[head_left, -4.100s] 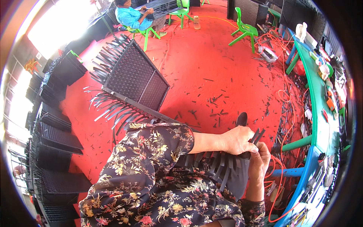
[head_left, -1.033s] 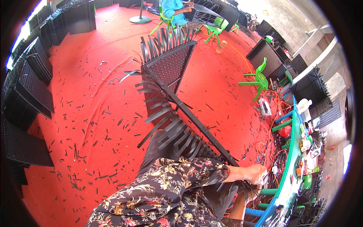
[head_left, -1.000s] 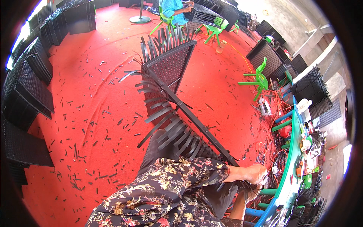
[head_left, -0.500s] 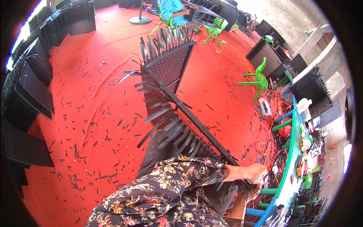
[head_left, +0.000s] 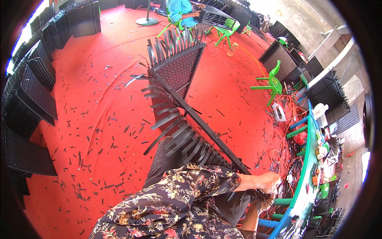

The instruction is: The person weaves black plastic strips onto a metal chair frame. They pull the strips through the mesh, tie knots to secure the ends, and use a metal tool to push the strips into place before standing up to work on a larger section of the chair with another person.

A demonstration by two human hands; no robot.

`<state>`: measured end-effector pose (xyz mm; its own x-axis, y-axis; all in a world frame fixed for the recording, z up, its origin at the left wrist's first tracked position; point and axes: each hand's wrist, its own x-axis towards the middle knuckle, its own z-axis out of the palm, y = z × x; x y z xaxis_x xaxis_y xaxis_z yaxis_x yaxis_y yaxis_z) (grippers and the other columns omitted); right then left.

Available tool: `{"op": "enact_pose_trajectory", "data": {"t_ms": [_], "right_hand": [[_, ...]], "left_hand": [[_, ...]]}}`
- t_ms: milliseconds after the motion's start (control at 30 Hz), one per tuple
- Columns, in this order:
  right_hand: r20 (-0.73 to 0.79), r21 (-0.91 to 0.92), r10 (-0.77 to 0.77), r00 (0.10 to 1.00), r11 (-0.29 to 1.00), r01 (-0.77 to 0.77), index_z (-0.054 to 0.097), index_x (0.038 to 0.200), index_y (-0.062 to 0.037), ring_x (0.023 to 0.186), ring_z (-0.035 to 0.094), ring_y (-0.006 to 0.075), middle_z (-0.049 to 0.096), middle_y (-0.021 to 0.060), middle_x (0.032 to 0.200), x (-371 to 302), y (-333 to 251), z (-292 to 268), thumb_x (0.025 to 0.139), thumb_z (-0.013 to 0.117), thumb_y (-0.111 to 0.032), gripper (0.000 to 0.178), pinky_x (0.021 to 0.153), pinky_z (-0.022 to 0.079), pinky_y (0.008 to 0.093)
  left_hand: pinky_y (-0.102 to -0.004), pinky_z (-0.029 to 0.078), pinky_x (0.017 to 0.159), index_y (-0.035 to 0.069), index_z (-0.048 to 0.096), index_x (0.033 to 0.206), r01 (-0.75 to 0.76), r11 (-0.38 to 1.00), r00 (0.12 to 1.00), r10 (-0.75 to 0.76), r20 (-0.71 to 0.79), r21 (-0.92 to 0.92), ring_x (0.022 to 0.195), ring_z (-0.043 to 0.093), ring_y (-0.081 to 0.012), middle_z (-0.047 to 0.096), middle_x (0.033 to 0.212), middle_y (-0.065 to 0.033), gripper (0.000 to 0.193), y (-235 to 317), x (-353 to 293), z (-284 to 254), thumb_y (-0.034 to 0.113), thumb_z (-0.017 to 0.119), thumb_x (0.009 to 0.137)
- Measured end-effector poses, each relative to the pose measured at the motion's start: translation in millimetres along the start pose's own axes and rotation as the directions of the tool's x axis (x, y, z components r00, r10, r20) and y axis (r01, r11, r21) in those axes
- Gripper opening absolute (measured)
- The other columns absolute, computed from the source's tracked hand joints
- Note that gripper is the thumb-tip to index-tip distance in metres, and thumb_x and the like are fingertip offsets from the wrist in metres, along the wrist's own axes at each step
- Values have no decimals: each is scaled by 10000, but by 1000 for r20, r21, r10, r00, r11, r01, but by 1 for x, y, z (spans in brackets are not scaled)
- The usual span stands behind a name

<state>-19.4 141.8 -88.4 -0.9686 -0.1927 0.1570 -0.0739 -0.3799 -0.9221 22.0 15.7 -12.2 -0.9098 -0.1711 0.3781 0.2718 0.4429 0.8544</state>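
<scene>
A black woven wicker panel piece (head_left: pixel 177 73) on a dark metal frame leans across my lap, its loose flat strips (head_left: pixel 185 139) fanning out along the edge. The frame's long bar (head_left: pixel 211 133) runs down to the right towards my hands. My left hand (head_left: pixel 270 182) is closed at the near end of the frame, fingers bent; what they pinch is too small to tell. Just below it, my right hand (head_left: pixel 264 205) is closed beside dark strips (head_left: pixel 256 195) at the same corner. Its fingers are partly hidden, and I cannot tell what it grips.
Strip offcuts litter the red floor (head_left: pixel 99 139). Black woven pieces (head_left: pixel 30 157) stand along the left. To the right are a green-blue frame (head_left: pixel 306 175) with clutter on it, tangled red cords and a green chair (head_left: pixel 272 83). A person in blue (head_left: pixel 179 10) works at the back.
Almost nothing differs. My two hands and the panel stay in place, with only a tiny shift of the strips; the person at the back has moved an arm slightly.
</scene>
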Motion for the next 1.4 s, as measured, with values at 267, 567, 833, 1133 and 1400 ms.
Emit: {"op": "enact_pose_trajectory", "data": {"t_ms": [267,567,833,1133,1400], "right_hand": [[89,9,39,995,999,-40,544,1039,-45,795,586,194,584,109,925,6,5,-11,893,393,-272,309,677,484,315],[34,45,45,998,998,-46,524,1108,-44,803,595,216,581,121,947,8,7,-12,875,453,-268,331,666,512,341],[51,12,-76,996,997,75,520,1110,-32,744,598,213,584,125,920,15,20,-25,870,461,-279,350,616,519,330],[17,72,63,998,995,-64,549,984,-45,709,568,157,580,76,868,8,6,-6,862,457,-262,265,598,465,279],[112,-398,-176,978,894,206,533,1058,-15,877,565,205,576,118,958,63,-61,-42,919,402,-253,305,759,469,313]], "left_hand": [[-405,460,557,2,606,668,7,1000,1000,-7,-5,1,642,605,-344,582,629,-189,216,-1,1,2,196,665,597],[-408,460,548,7,601,662,10,1000,1000,-10,1,-6,632,605,-344,577,617,-184,216,-3,0,0,201,670,600],[-411,457,547,7,589,652,0,1000,1000,0,-18,-2,631,601,-345,576,621,-185,213,-3,1,1,194,672,593],[-411,459,560,-3,594,673,22,1000,1000,-22,10,0,649,601,-349,580,634,-187,225,-1,1,-1,192,672,589],[-401,440,531,-17,581,628,21,995,1000,-22,-9,-93,589,588,-320,541,588,-203,221,1,-2,-5,176,682,592]]}}
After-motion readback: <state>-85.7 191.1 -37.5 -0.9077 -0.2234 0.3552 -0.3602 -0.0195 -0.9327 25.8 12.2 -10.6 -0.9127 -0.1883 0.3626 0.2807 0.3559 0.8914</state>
